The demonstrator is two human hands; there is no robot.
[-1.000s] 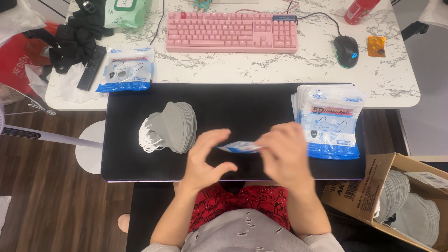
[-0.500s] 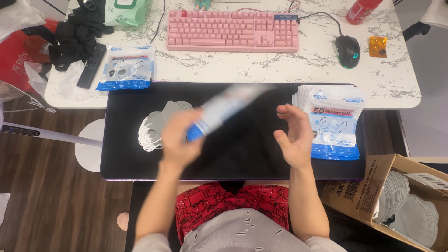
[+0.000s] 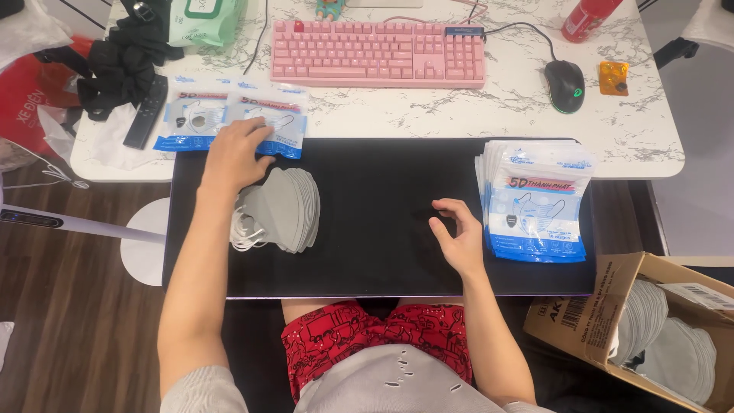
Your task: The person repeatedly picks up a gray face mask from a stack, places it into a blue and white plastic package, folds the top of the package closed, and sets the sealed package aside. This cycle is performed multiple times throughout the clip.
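left hand point(image 3: 233, 157) lies flat on a filled blue-and-white pouch point(image 3: 269, 126) at the mat's point(image 3: 375, 252) far left edge, fingers spread, palm down, not pinching it. this pouch overlaps a second filled pouch point(image 3: 191, 122) on the marble desk point(image 3: 505, 115). grey masks point(image 3: 287, 208) sit fanned just below the hand, touching the wrist side. right hand point(image 3: 459, 233) rests on the mat, fingers loosely curled and apart, holding nothing, just beside the stack of empty pouches point(image 3: 535, 199). to do this well, i'd say press the pouch flat and square it with its neighbour so the pile stays neat, and keep the wrist off the masks. box point(image 3: 589, 321) of more masks lower right.
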